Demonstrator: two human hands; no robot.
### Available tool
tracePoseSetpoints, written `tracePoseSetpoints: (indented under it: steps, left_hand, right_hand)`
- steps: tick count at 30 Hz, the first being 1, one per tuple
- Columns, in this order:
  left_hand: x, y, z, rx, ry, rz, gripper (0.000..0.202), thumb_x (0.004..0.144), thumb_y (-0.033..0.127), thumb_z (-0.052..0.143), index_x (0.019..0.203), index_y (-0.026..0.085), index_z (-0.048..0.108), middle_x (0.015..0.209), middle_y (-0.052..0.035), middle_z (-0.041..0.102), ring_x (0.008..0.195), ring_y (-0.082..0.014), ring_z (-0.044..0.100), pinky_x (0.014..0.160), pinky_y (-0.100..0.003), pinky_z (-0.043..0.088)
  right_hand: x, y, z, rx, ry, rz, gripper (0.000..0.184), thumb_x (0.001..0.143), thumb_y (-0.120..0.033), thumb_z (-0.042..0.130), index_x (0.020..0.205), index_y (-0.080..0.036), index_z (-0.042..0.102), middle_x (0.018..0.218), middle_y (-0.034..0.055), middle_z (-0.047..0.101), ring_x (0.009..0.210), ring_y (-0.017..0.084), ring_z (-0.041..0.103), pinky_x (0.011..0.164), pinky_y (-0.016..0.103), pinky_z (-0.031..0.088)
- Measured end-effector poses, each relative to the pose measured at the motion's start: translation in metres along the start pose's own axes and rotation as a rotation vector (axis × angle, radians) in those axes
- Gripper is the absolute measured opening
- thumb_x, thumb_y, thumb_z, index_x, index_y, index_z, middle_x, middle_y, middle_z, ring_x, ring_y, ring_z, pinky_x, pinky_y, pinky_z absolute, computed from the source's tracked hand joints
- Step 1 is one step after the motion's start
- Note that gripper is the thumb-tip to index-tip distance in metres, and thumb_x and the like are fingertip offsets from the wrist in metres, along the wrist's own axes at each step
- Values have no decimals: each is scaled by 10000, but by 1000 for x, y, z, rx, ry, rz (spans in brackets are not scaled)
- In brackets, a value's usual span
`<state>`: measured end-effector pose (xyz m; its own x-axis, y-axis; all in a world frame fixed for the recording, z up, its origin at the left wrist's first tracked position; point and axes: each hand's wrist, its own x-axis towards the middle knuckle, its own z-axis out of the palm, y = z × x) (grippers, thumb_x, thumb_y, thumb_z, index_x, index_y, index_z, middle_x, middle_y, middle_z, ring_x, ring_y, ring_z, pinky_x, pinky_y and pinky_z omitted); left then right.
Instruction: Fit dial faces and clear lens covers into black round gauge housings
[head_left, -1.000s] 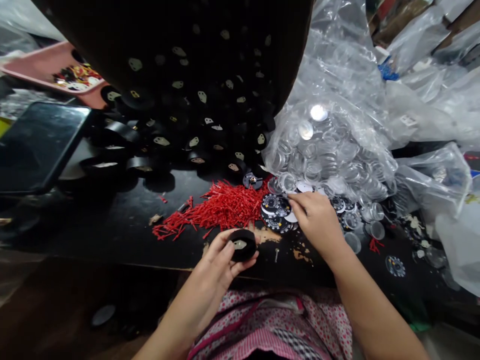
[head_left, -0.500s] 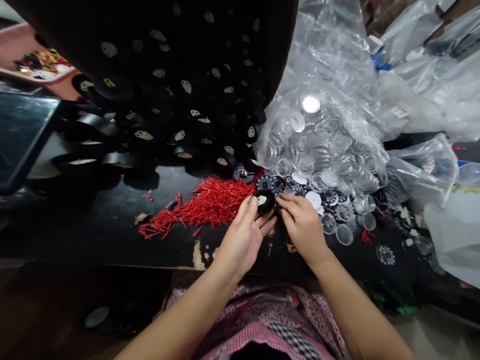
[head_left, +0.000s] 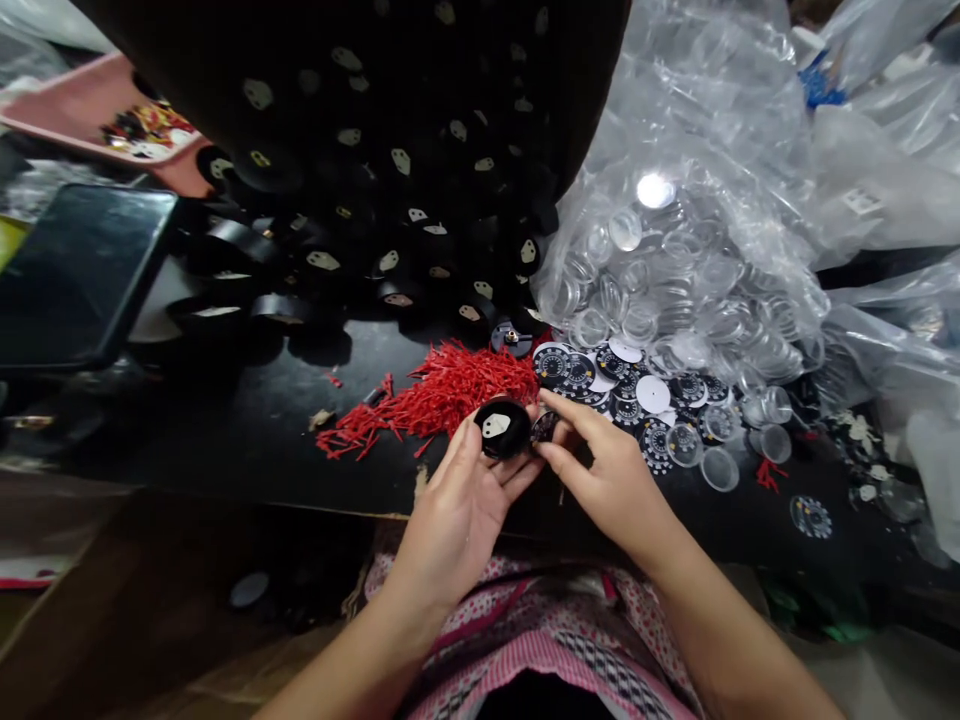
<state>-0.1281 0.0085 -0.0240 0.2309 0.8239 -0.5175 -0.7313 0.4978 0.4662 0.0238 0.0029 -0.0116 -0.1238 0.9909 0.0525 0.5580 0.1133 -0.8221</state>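
My left hand grips a round black gauge housing that carries a pale plate with small holes. Between the thumb and fingers of my right hand is a black dial disc with printed markings, tilted close to the housing's right side. Just beyond my left hand lies a heap of red pointers. Behind my right hand are scattered black dial discs, some turned white side up. One open housing with its inner parts showing sits behind the red heap.
Many black housings are piled at the back left. A plastic bag spills clear round covers at the right. A dark-screened tablet and a pink bin stand at left. The black table's front edge is near me.
My view has turned slightly left, so the table items appear shifted right. The housing has come nearer to me, and the dial disc in my right hand now shows its printed face.
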Motion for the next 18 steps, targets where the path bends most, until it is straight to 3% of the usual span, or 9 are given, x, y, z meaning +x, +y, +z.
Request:
tracePoseSetpoints:
  steps: [4, 5, 8, 10, 18]
  left_hand:
    - [-3, 2, -7, 44, -39, 9, 339, 942, 382, 583, 1253, 252, 624, 1217, -87, 705, 1117, -227, 660, 969, -389, 538]
    - [-4, 2, -8, 62, -34, 19, 345, 938, 364, 593, 1268, 268, 620, 1232, -76, 700, 1127, -217, 655, 968, -368, 538]
    - [-7, 2, -9, 130, -11, 43, 337, 921, 309, 626, 1257, 285, 644, 1312, -34, 662, 1203, -196, 607, 949, -279, 537]
    - [-9, 1, -7, 164, -12, 47, 327, 915, 305, 635, 1240, 284, 663, 1344, -18, 643, 1260, -198, 566, 948, -247, 530]
    - [-15, -7, -4, 225, -56, 11, 313, 869, 306, 690, 1181, 320, 705, 1359, -4, 633, 1308, -250, 533, 1021, -317, 506]
  right_hand:
    - [5, -1, -8, 92, 42, 122, 56, 861, -235, 664, 900, -210, 695, 840, 7, 583, 738, 138, 557, 714, 290, 475]
    - [6, -2, -9, 160, 53, 158, 63, 860, -268, 670, 845, -208, 684, 841, 7, 592, 749, 139, 567, 709, 284, 476]
    - [5, -6, -11, 390, 51, 261, 103, 866, -321, 671, 875, -218, 672, 849, 0, 656, 792, 143, 617, 734, 276, 493]
    - [5, -10, -10, 424, 57, 282, 102, 872, -315, 668, 922, -227, 674, 878, -3, 691, 816, 143, 638, 751, 272, 498]
    - [2, -30, -3, 149, 156, 182, 38, 888, -254, 623, 883, -216, 621, 823, 2, 670, 742, 146, 625, 666, 271, 483]
